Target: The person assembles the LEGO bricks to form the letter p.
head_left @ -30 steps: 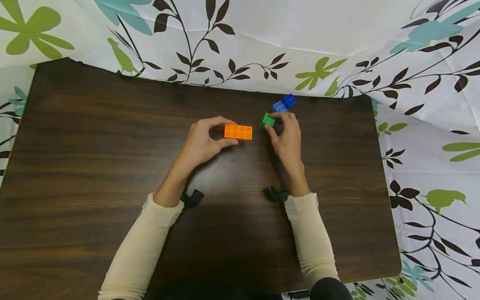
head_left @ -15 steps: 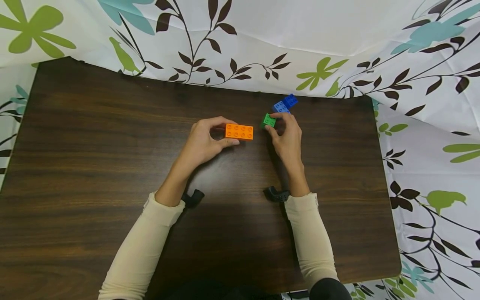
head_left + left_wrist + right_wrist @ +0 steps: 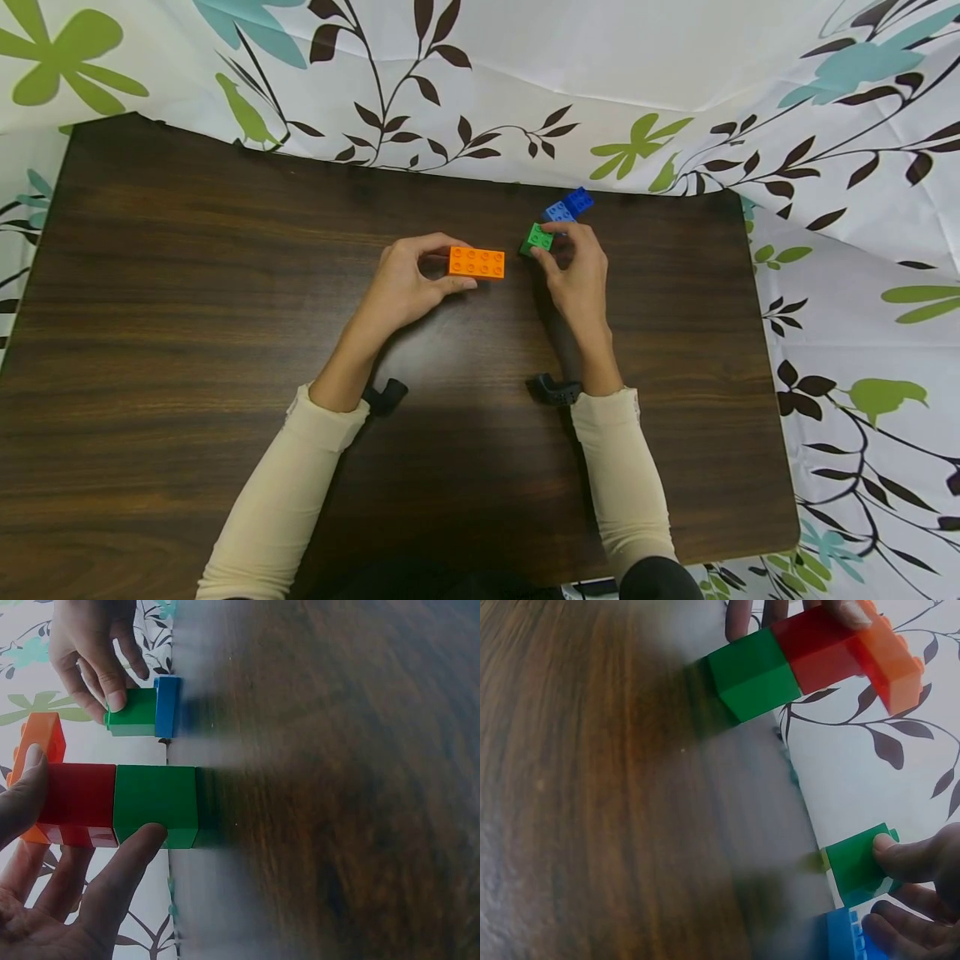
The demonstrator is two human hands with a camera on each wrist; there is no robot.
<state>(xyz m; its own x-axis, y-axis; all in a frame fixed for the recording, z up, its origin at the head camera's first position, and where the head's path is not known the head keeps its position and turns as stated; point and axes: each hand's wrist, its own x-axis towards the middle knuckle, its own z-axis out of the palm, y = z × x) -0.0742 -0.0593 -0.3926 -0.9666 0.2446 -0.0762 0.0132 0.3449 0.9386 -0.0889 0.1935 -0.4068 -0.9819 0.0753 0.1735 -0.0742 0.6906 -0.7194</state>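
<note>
Plainly, the three-brick stack [image 3: 90,802] is in the left hand [image 3: 408,283], thumb and fingers clamped on opposite sides. Its top piece is an orange brick [image 3: 477,262], studs up, overhanging toward the right hand [image 3: 579,271]; beneath come a red brick [image 3: 81,791] and, lowest, a lower green brick [image 3: 161,791]. Well apart from the left hand, the right pinches a small green brick [image 3: 538,237] between thumb and finger, apparently just off the table [image 3: 225,350].

As I judge it, the step in hand is bracing the stack while handling the small brick. Gripping low, near the red-green joint, should steady it best; a hard push on the overhang could lever the top loose. The right thumb and finger do well on the side walls, leaving studs and underside free and the base level. Mind the paler blue brick [image 3: 557,211], just beyond the right fingertips: a knock could shift it and the darker blue brick [image 3: 578,200] behind.

No brand, label or writing can be read on any brick; the studs are too small to tell. Beyond both hands, the cloth [image 3: 525,50] bears only leaves, flowers and birds, no visible lettering.
</note>
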